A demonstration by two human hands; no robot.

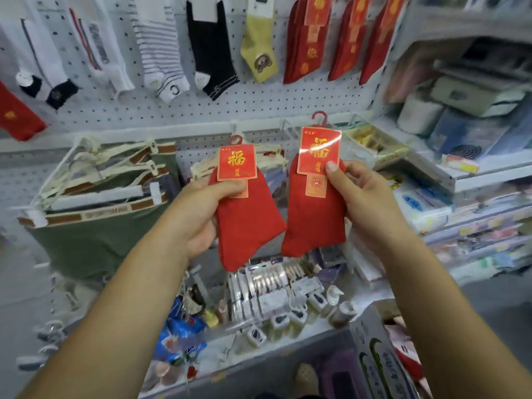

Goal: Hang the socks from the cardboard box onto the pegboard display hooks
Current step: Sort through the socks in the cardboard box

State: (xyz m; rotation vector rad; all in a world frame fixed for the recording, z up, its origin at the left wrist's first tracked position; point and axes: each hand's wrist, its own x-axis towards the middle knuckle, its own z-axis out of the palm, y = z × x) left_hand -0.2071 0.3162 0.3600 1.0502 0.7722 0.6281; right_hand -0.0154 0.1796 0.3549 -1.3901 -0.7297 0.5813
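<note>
Hands (201,214) (365,203) grip 2 red sock packs (250,226) (313,220), gold-lettered cards on top.

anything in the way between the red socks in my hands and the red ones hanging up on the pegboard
Nothing visible. The left hand holds the left sock pair, the right hand the right sock pair, both in open air; only bare pegboard separates them from the hanging red socks above.
</note>
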